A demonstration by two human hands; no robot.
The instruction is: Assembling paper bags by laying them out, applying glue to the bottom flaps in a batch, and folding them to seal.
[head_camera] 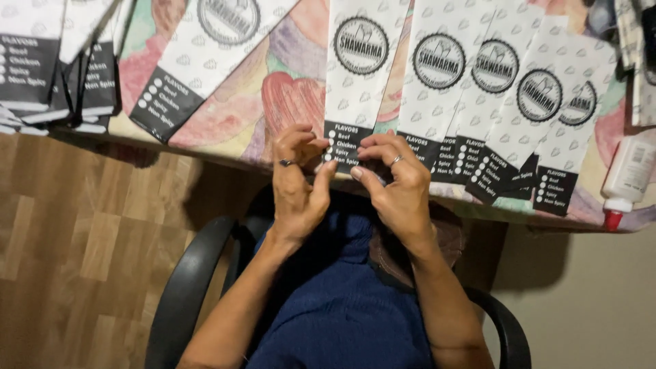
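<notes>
Pinching one paper sleeve's (354,89) dark end, left hand (298,184) and right hand (400,188); four more beside.

We find one long, narrow paper sleeve (357,75) lying flat on the bench, its length running away from the bench's near edge. The body is white with a faint repeated grey pattern and carries a round black emblem in its upper part. A black band with white dots and lettering closes the near end. That end overhangs the bench edge, and its lower corners are hidden. Similar sleeves lie close by on either side, those to the right overlapping one another.
</notes>
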